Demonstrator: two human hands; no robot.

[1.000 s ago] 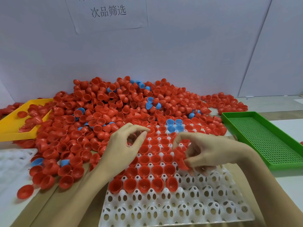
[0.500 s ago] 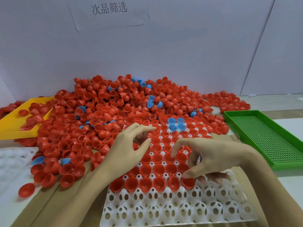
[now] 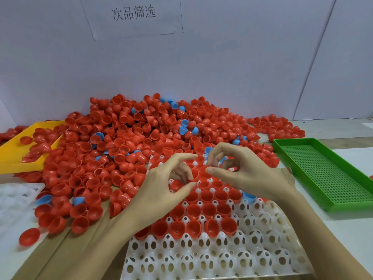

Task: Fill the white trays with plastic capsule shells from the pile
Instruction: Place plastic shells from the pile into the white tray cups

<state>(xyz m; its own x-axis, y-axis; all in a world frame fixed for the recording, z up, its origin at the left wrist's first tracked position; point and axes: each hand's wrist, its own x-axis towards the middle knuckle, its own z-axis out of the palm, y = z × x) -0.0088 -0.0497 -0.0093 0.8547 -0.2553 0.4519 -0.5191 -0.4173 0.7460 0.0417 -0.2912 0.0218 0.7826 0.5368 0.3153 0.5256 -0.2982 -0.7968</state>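
Head view: we're looking down at the white tray (image 3: 212,257) at six o'clock, with the pile (image 3: 129,138) of red and blue shells banked from nine round to one o'clock.
Tray fill: the far rows carry red shells (image 3: 193,227) sitting mouth-up; the near rows at six o'clock are bare sockets. We judge it roughly half done.
Left hand (image 3: 161,190): hovering over the filled rows at dead centre, thumb and forefinger curved toward each other with a gap between. Whether the tucked fingers hold a shell, we cannot tell.
Right hand (image 3: 242,170): at one o'clock of centre, fingers curled in a loose ring, forefinger pointing toward the left hand. Red and blue show through the ring, but we can't say it has hold of anything.
Blue shell (image 3: 249,197): lying at the tray's right edge, just under the right wrist.
Other trays: yellow tray (image 3: 18,158) at nine o'clock, green tray (image 3: 323,172) at three, a second white tray (image 3: 14,197) at eight.
Step in hand: seating shells, we reckon.
Next move: we'd reach to the pile, then drop shells mouth-up into the first bare row.
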